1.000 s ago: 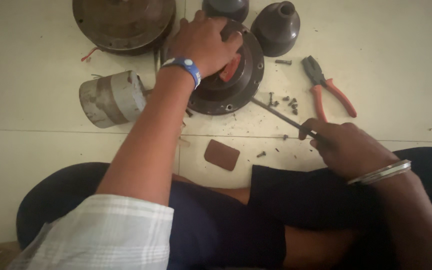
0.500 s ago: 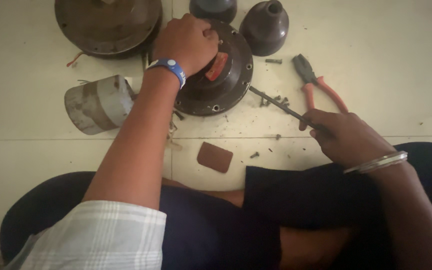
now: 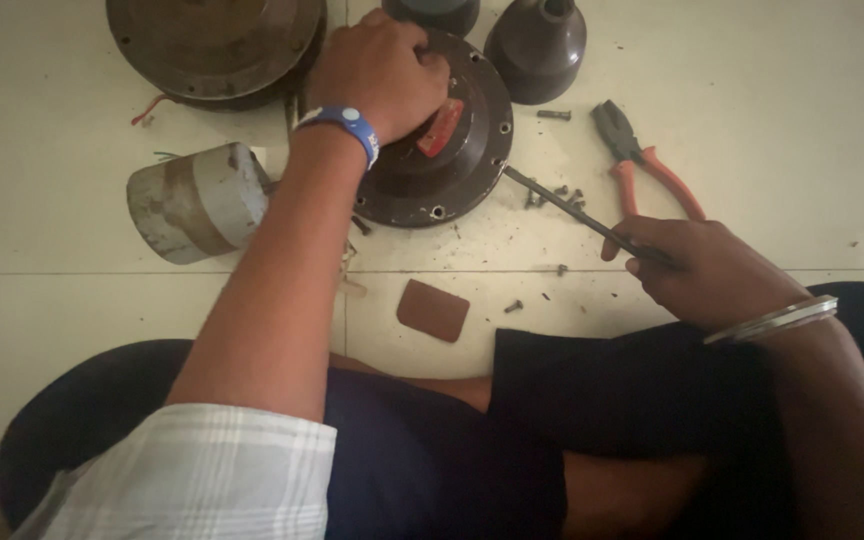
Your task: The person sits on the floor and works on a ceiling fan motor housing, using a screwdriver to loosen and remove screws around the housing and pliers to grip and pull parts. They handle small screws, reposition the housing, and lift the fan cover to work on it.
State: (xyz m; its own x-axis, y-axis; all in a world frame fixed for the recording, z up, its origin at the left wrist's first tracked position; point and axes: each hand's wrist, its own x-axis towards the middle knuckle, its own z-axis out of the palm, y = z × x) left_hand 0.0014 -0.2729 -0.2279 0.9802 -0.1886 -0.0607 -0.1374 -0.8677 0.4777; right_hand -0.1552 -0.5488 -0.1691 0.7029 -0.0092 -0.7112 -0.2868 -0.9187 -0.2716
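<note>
The floor (image 3: 772,90) is laid with large, pale cream tiles, smooth and matte, parted by thin darker grout lines (image 3: 102,272) that run straight across and up the view. Small dark specks and grit (image 3: 472,240) dot the tiles near the middle. The light is dim and even, perhaps indoor daylight.

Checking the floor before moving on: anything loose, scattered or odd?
Yes. Small screws lie scattered on the tile floor between the round motor housing and the orange-handled pliers. A loose brown pad lies apart.
</note>
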